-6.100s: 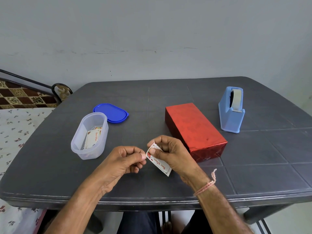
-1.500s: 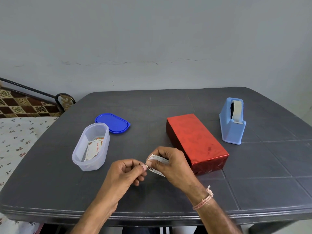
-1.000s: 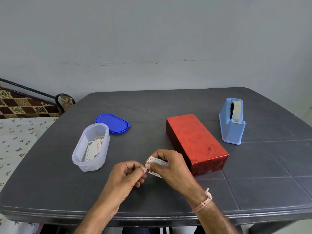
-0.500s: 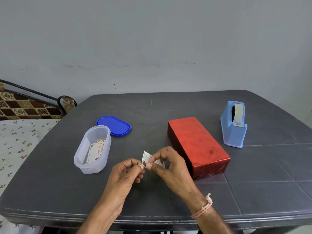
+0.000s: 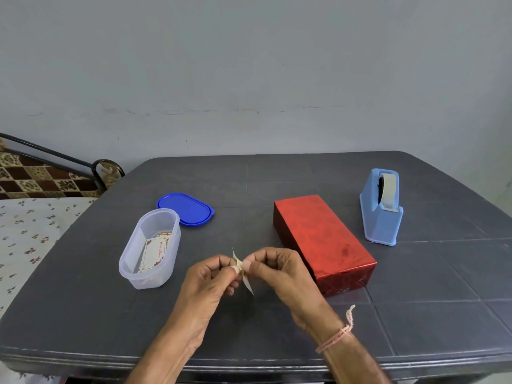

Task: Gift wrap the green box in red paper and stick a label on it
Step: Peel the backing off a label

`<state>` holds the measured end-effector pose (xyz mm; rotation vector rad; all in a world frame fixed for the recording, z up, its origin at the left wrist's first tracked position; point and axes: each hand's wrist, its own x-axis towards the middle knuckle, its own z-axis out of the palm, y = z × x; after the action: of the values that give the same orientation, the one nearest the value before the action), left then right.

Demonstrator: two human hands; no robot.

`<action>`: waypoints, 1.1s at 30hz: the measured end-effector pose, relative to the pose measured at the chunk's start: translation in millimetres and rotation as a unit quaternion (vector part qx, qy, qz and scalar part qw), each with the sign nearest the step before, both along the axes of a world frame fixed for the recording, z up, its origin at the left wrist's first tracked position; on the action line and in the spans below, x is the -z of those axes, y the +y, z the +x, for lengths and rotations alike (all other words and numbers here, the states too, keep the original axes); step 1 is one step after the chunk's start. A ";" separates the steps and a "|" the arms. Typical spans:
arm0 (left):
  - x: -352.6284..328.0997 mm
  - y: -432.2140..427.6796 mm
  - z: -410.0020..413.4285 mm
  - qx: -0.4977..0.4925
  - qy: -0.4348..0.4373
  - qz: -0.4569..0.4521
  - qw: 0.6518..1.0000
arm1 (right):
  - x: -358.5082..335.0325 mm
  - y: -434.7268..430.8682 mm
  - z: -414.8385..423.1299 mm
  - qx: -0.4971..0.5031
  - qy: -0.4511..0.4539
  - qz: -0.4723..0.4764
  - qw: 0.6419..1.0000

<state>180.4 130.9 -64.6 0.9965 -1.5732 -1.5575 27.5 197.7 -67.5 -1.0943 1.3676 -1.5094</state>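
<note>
A: Left hand [image 5: 210, 278]?
B: Curled, pinching the upper part of a small label [image 5: 247, 284] between thumb and forefinger. Raised just above the table [image 5: 277, 176], near its front edge.
A: Right hand [image 5: 279, 273]?
B: Same grip from the other side: thumb and forefinger closed on that label, remaining fingers folded. Tips of the 2 hands almost meeting. Pink thread [image 5: 339, 332] tied round the wrist.
A: And the label itself?
B: Held edge-on to the camera, roughly upright, slightly tilted. Pale paper; print unreadable from this angle.
A: Whereabouts of the box [image 5: 321, 239]?
B: Flat on the table, just right of the right hand, fully covered in shiny red paper. Long side running away from the person, far end angled leftward.
A: Touching the hand?
B: Just beside it; contact impossible to judge from here.
A: Anything else on the table?
B: 1 light-blue tape dispenser [image 5: 383, 217] right of the box, apart from it, roll mounted on top. 1 clear oval container [image 5: 130, 270] on the left, open, with printed cards [image 5: 154, 253] lying inside. 1 blue lid [image 5: 185, 209] flat just behind that container.
A: Beyond the table?
B: Plain grey wall [image 5: 249, 65] behind. At far left, a bed [image 5: 30, 245] with a flowered sheet, a checked cloth [image 5: 36, 181] and a dark metal rail [image 5: 55, 155].
</note>
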 end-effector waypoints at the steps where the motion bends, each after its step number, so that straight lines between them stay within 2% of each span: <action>1: 0.7 -0.8 -0.1 -0.001 0.003 0.011 1.000 | -0.7 0.2 0.1 0.004 -0.039 0.014 0.999; 5: 3.7 -11.0 3.7 -0.030 -0.025 0.022 0.999 | -7.0 -3.5 -4.8 0.052 -0.169 0.037 0.984; 8: 6.8 -24.1 5.7 -0.053 -0.148 -0.074 0.985 | -16.8 -9.2 -13.3 0.110 -0.196 0.011 0.974; 12: 7.1 -40.4 -3.0 -0.053 -0.317 -0.199 0.926 | -37.3 -13.2 -27.1 0.174 -0.227 -0.039 0.958; 18: -1.9 -56.4 -19.4 -0.020 -0.474 -0.250 0.844 | -54.6 -10.0 -49.1 0.193 -0.240 -0.056 0.950; 20: -2.6 -59.7 -18.7 -0.020 -0.483 -0.262 0.835 | -53.5 -7.8 -49.9 0.186 -0.248 -0.038 0.950; 29: 3.8 -56.8 -26.2 -0.068 -0.428 -0.324 0.841 | -54.0 -8.8 -51.8 0.175 -0.282 -0.007 0.943; 31: 6.8 -52.3 -26.4 -0.095 -0.387 -0.378 0.836 | -54.6 -8.2 -51.4 0.175 -0.286 -0.005 0.942; 33: 7.5 -48.7 -27.3 -0.126 -0.304 -0.439 0.836 | -54.8 -7.8 -51.5 0.176 -0.291 -0.005 0.941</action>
<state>153.0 82.2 -72.1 1.1060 -2.1453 -0.1945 -24.0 189.8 -12.7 -0.3510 1.1615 -1.9001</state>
